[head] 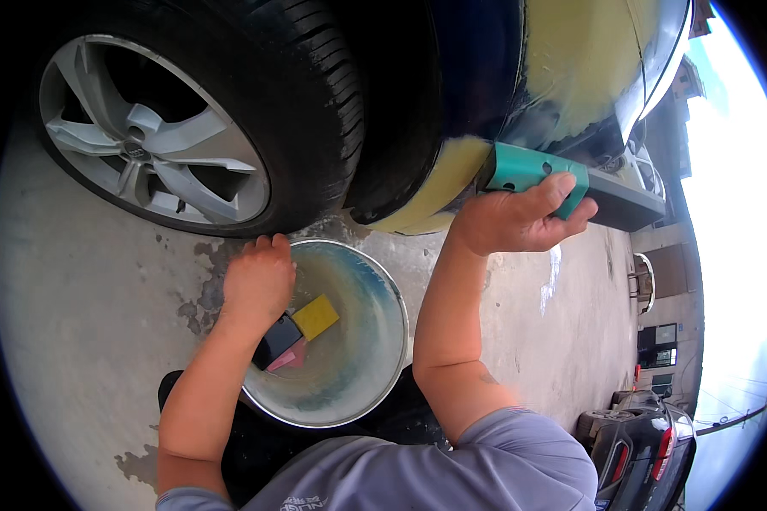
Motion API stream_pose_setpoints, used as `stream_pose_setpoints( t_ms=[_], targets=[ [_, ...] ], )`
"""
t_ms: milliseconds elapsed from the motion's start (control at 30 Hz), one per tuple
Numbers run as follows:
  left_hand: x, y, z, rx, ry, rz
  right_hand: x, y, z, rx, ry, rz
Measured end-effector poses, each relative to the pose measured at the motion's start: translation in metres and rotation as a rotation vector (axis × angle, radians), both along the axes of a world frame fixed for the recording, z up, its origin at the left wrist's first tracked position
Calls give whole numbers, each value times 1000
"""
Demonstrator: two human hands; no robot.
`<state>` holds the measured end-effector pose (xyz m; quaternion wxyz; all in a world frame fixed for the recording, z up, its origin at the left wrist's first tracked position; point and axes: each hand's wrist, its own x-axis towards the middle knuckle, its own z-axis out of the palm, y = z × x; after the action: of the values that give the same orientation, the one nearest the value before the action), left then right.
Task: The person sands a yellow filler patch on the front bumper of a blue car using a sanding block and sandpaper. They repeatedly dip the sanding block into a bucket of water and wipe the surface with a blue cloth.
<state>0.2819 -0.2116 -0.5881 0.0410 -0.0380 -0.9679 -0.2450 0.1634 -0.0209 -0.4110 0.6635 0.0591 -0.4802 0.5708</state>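
My right hand (524,217) grips a long dark grey sanding block (626,198) partly wrapped in a green sheet with holes (524,167). The block's near end meets the lower corner of a dark blue car bumper, beside a patch of yellowish body filler (457,166). Fingers curled, my left hand (259,274) is at the rim of a round basin (339,399) by the tyre; whether it grips the rim is hidden. In the basin lie a yellow pad (316,317), a black block (278,340) and pinkish pieces (289,356).
A car wheel with a silver alloy rim (217,137) and black tyre (307,115) stands just beyond the basin. More filler (581,64) covers the panel above. Wet marks (211,281) spot the concrete floor (134,306). A dark parked car (642,447) is at lower right.
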Motion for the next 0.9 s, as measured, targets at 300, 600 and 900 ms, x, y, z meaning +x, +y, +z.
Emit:
stream_pose_setpoints(
  t_ms=[300, 600, 900],
  targets=[
    [1, -2, 4, -20, 15, -16, 4, -13, 36, 172, 41, -110],
    [4, -1, 1, 9, 17, -10, 6, -5, 34, 282, 69, -129],
    [-4, -9, 4, -23, 45, 17, -1, -21, 52, 339, 78, -152]
  ],
)
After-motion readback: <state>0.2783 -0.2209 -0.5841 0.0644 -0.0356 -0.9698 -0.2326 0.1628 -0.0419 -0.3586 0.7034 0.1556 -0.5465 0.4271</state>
